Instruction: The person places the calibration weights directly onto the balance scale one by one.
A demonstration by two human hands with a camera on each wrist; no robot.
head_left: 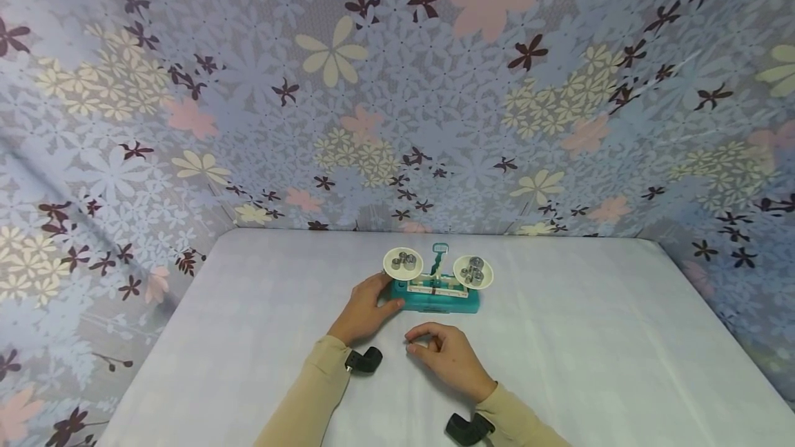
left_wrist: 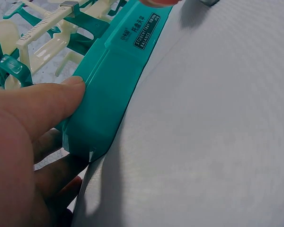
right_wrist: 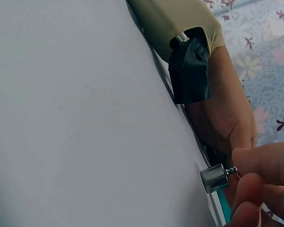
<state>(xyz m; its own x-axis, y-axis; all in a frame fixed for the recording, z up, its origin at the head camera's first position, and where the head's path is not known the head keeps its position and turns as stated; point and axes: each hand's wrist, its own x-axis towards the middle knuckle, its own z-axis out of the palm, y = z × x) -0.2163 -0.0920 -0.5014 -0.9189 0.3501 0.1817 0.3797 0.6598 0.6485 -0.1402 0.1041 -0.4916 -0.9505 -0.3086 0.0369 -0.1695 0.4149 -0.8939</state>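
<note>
A teal and cream balance scale (head_left: 435, 301) labelled "student tray balance" stands on the table with two round pans raised. My left hand (head_left: 366, 309) holds the left end of its teal base (left_wrist: 104, 90), thumb on the front edge and fingers behind. The left pan (head_left: 391, 272) and the right pan (head_left: 458, 270) each carry several small metal weights. In front of the scale my right hand (head_left: 450, 357) pinches the little knob of a silver cylindrical weight (right_wrist: 214, 178) between thumb and fingertips. The weight hangs tilted, close over the white cloth.
White cloth covers the table (head_left: 596, 336), which ends at a floral curtain (head_left: 435, 123) behind the scale. Black wrist cameras (head_left: 366, 360) are strapped on both forearms, over beige sleeves.
</note>
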